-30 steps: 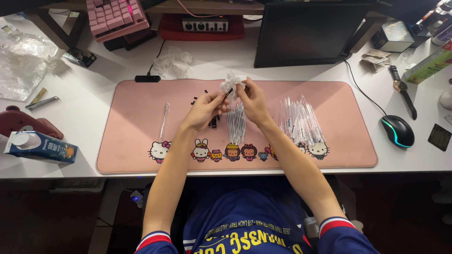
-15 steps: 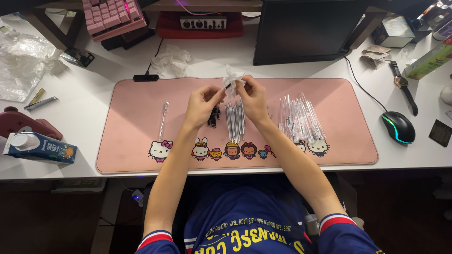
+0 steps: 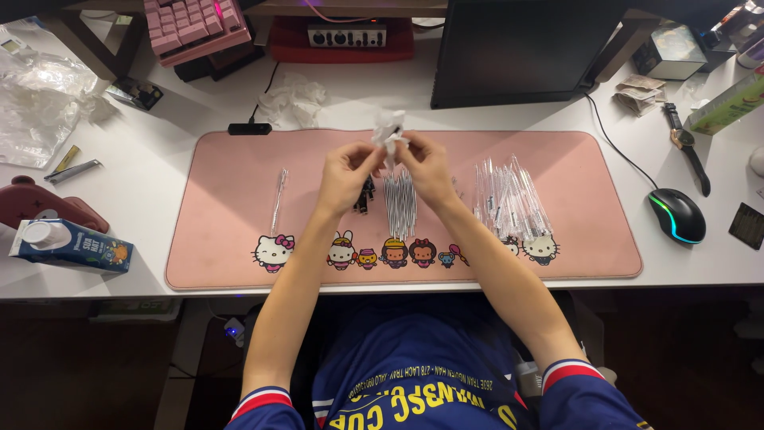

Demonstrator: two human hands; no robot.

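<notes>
My left hand (image 3: 348,170) and my right hand (image 3: 424,165) are raised side by side over the middle of the pink desk mat (image 3: 231,255). Both pinch a small crumpled clear plastic wrapper (image 3: 389,130) between the fingertips. Just below the hands lies a row of thin pen refills (image 3: 399,203) on the mat, with a few small dark parts (image 3: 364,195) to their left. A single clear pen tube (image 3: 278,199) lies alone on the mat's left. A heap of clear pen tubes (image 3: 509,199) lies to the right of my right hand.
A black monitor (image 3: 525,48) stands behind the mat, a pink keyboard (image 3: 195,28) at the back left. A mouse (image 3: 677,215), a wristwatch (image 3: 684,147) and a dark card (image 3: 748,225) lie right. A drink carton (image 3: 68,245), a red object (image 3: 48,205) and crumpled plastic (image 3: 40,95) lie left.
Both hands have risen slightly and moved away from me with the wrapper held between them. Nothing on the mat has shifted.
</notes>
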